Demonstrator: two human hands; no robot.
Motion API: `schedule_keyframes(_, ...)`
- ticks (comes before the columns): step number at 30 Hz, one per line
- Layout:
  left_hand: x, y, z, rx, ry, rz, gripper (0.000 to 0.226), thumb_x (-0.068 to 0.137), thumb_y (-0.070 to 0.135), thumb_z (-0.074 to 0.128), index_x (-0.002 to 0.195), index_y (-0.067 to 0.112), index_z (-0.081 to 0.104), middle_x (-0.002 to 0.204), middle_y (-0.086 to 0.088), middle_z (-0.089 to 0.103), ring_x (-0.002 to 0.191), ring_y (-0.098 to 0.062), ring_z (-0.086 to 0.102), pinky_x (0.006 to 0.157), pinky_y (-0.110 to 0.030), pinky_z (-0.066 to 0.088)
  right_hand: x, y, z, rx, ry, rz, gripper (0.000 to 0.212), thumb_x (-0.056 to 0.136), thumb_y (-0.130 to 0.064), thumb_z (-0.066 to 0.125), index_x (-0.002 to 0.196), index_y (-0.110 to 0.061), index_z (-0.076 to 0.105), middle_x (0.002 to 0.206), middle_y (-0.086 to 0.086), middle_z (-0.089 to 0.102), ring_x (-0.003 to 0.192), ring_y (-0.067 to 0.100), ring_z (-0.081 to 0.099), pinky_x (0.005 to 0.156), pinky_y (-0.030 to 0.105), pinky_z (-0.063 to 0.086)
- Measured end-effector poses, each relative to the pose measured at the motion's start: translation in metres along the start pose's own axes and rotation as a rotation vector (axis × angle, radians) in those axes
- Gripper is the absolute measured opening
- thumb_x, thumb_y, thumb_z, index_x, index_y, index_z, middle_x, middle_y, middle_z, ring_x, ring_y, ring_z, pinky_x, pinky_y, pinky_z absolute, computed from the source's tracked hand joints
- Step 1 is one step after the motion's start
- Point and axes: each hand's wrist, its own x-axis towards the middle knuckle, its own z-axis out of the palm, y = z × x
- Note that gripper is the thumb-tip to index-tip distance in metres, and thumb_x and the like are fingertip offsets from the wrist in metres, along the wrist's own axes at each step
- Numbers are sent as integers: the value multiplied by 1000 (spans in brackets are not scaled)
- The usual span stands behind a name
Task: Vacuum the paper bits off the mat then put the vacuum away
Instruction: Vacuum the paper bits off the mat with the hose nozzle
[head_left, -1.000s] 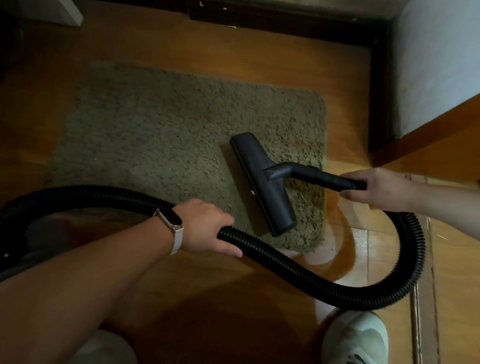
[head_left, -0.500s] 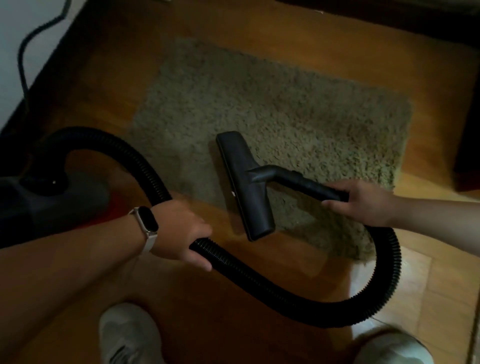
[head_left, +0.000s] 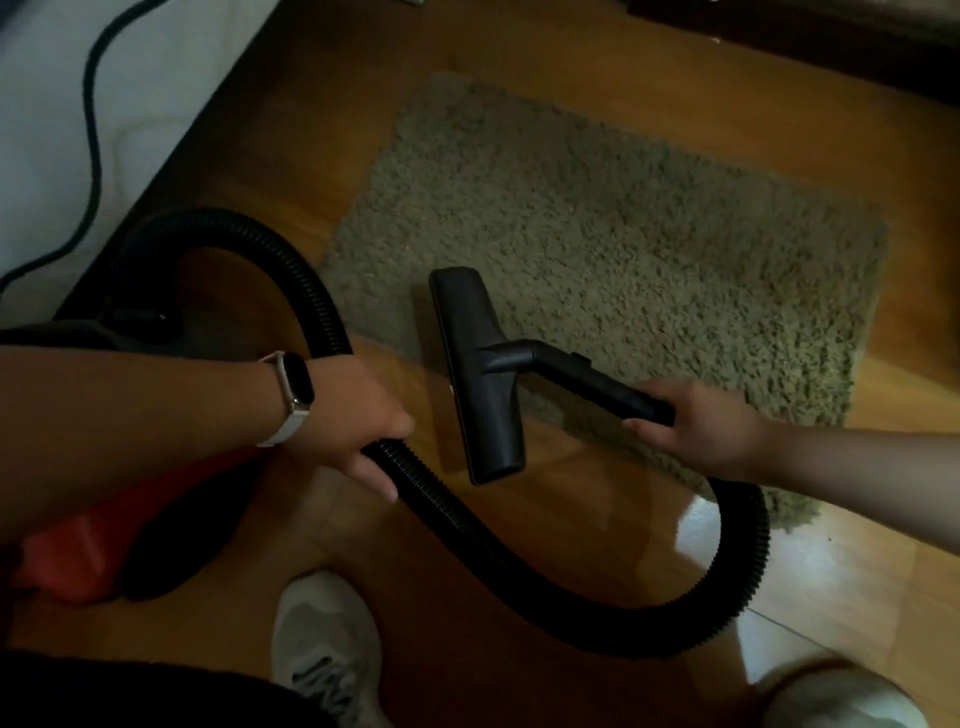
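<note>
Your left hand (head_left: 358, 415) clamps the hose (head_left: 467, 499), right hand (head_left: 696, 431) the pipe (head_left: 597, 384); the mat (head_left: 623, 234) seems clean, so turn to the vacuum (head_left: 104, 545) at 8 o'clock.

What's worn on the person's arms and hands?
No sleeves or gloves show. Behind the left hand, the wrist has a fitness band with a dark oblong face and pale strap. The right hand and wrist wear nothing.
</note>
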Motion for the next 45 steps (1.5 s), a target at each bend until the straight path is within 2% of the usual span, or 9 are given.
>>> schedule_keyframes(7,-24,-8,44,9,208,47,70,80,89,27,85,26,57,79,7,62,70,-17,59,73,-36,50,16,-37,15,-87,-110,-74,31,97,-47,55,126,-48,47,79,-13,65,62,-2,60,53,16,45)
schedule_keyframes(12,-37,-9,58,79,380,80,63,82,84,34,75,26,60,68,9,61,63,-15,60,66,-35,49,48,-75,35,-112,-136,-141,48,97,-48,55,142,-39,43,92,-10,66,70,0,57,60,19,43)
schedule_keyframes(15,-36,-8,65,102,289,44,65,83,83,31,86,25,62,79,8,64,74,-17,61,73,-36,46,56,-83,47,-113,-164,-162,48,97,-48,54,143,-40,42,97,-7,67,77,7,61,68,26,49)
schedule_keyframes(21,-18,-16,65,232,424,52,63,80,84,38,77,25,60,67,8,59,61,-17,57,61,-32,40,54,-70,62,-243,-140,-48,41,95,-50,55,131,-32,46,92,-4,63,73,9,59,62,27,50)
schedule_keyframes(26,0,-18,46,256,62,-74,71,81,86,25,104,27,55,95,8,60,90,-16,54,82,-33,36,49,-64,68,-372,-103,-40,49,92,-53,54,133,-28,44,106,-3,58,89,16,61,79,41,57)
schedule_keyframes(32,-10,-29,59,174,452,-5,70,80,82,39,100,21,67,90,5,64,85,-19,61,85,-37,43,48,-58,64,-363,-115,-67,54,93,-53,54,138,-28,40,115,-2,56,93,16,60,78,37,56)
schedule_keyframes(39,-17,-25,57,117,484,-43,67,79,78,45,110,22,67,107,2,66,101,-19,62,104,-43,33,57,-67,54,-289,-131,-72,59,93,-46,57,146,-31,35,129,-2,53,109,19,57,89,40,53)
schedule_keyframes(42,-19,-27,50,215,411,-8,68,68,76,56,109,23,68,104,2,67,98,-19,64,101,-47,43,60,-70,56,-312,-132,-77,62,93,-43,57,148,-31,32,132,1,53,111,22,57,91,40,52)
schedule_keyframes(45,-17,-27,46,258,373,38,53,61,58,76,99,21,70,94,1,66,89,-22,65,94,-45,49,62,-72,60,-332,-132,-102,66,94,-44,55,152,-30,26,136,4,51,114,24,56,91,36,51)
